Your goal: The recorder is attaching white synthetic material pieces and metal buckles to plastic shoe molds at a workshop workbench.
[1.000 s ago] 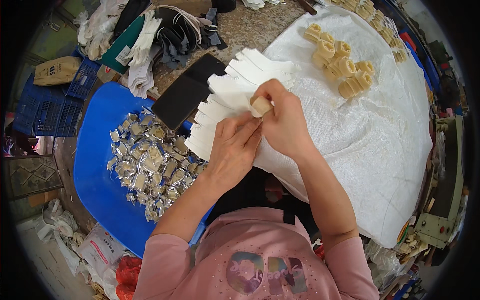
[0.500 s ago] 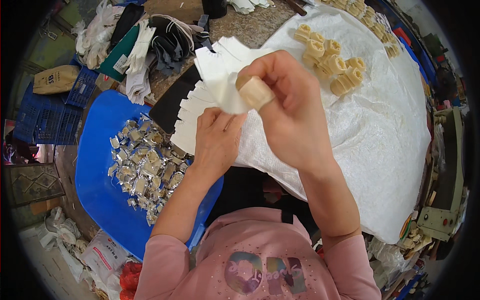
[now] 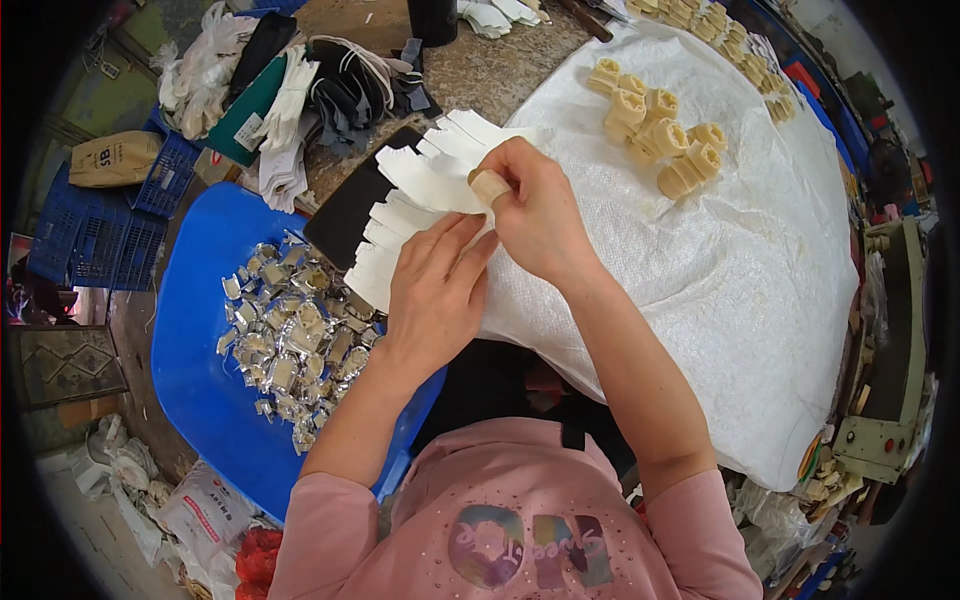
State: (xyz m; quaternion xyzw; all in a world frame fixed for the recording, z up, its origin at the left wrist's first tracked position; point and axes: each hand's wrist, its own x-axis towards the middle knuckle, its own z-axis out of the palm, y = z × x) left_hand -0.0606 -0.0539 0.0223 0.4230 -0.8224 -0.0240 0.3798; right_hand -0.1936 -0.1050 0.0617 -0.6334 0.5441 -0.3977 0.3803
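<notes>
White, thin, sheet-like strips lie overlapped in a fan on a dark board. My left hand rests on the near end of the fan with its fingers stretched out flat. Just above it, my right hand is closed in a pinch at the end of a white strip lying across the others. A beige cover wraps my right thumb. The pinched end is partly hidden behind my fingers.
A blue tub at left holds many small shiny metallic pieces. A white woven sack covers the table at right, with tubular cream-coloured bundles on it. Gloves and dark cloth lie at the far left.
My right hand has come down and slightly left, lowering the raised white strips onto the fan. My left hand has stayed nearly in place, its fingers now flatter.
</notes>
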